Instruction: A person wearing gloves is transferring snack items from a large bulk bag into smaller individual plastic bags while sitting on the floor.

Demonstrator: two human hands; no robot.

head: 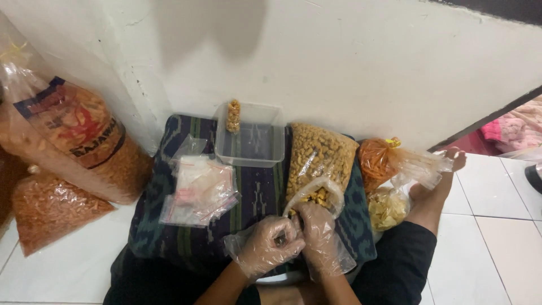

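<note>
Both my hands wear thin clear plastic gloves and meet over my lap. My left hand [270, 243] is closed with its fingers curled against my right hand [319, 234], which pinches the open mouth of a large clear bag of yellow-brown snack pieces [319, 158]. Something small lies between the fingers of both hands; I cannot tell what. The bag lies on a dark patterned cloth [175, 141]. A stack of small empty zip bags [200, 192] rests on the cloth, left of my hands.
A clear plastic box [248, 148] stands by the white wall with one small filled packet [233, 116] leaning in it. Big bags of orange snacks [73, 141] sit left; an orange snack bag [378, 161] and a pale chip bag [387, 209] lie beside my right leg [429, 209].
</note>
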